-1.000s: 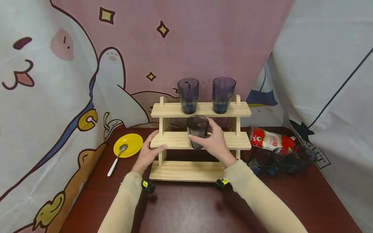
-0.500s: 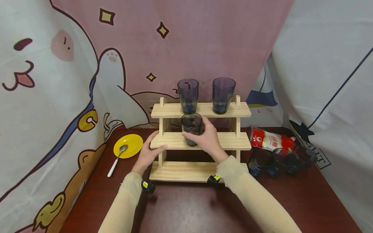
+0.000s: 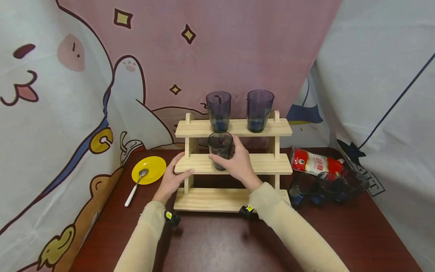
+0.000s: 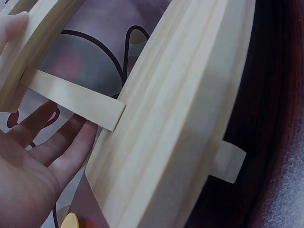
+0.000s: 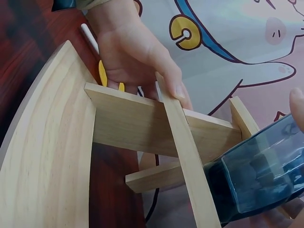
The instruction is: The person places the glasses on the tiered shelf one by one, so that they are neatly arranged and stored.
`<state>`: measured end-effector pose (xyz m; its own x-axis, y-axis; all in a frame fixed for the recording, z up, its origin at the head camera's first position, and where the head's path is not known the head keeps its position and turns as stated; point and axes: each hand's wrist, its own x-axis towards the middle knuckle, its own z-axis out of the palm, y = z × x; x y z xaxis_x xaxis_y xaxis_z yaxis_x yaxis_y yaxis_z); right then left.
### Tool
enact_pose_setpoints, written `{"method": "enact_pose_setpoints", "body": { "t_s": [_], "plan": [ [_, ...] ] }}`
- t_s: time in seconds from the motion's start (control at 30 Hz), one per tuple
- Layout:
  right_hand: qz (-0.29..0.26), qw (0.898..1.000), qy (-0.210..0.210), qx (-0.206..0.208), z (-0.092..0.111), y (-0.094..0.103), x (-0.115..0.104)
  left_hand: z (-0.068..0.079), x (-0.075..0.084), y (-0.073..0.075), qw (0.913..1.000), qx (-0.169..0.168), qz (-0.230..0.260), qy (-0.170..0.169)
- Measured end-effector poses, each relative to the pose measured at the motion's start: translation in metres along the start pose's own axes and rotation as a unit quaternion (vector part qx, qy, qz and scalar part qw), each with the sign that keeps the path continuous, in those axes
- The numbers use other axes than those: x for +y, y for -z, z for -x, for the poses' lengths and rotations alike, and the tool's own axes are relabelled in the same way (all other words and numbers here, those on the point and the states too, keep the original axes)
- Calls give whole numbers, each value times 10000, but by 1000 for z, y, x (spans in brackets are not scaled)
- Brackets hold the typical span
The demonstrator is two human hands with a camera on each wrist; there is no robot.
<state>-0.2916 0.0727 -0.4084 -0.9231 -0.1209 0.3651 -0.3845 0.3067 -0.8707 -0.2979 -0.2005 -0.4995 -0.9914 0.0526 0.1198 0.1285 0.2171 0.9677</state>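
Note:
A dark tinted drinking glass (image 3: 222,149) stands upright at the middle board of the three-tier wooden shelf (image 3: 261,163). My right hand (image 3: 238,162) grips it from the right, thumb across its front. In the right wrist view, the bottom of the glass (image 5: 261,173) is against or just above the board; I cannot tell which. My left hand (image 3: 173,177) grips the left end of the middle board, thumb at the front edge, as the left wrist view of the hand (image 4: 38,171) also shows. Two purple-blue glasses, one left (image 3: 219,111) and one right (image 3: 259,110), stand on the top board.
Several dark glasses (image 3: 302,189) stand together on the table (image 3: 217,241) to the right. Behind them lies a red and white packet (image 3: 316,162). At the left is a yellow plate (image 3: 154,166) with a white-handled spoon (image 3: 132,192) leaning on it. Printed cloth hangs behind.
My right hand has shifted the glass leftward along the middle board, until it is in front of the left top glass. My left hand has kept its place on the shelf.

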Motion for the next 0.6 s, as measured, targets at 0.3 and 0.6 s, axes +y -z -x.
{"method": "enact_pose_setpoints", "body": {
  "t_s": [0.3, 0.6],
  "plan": [
    [307, 9993, 19, -191, 2, 5, 0, -1, 2, 0, 9998, -67, 78, 144],
    [391, 9987, -9, -317, 21, 28, 0, -1, 0, 0, 9999, -32, 69, 80]
  ]
}}
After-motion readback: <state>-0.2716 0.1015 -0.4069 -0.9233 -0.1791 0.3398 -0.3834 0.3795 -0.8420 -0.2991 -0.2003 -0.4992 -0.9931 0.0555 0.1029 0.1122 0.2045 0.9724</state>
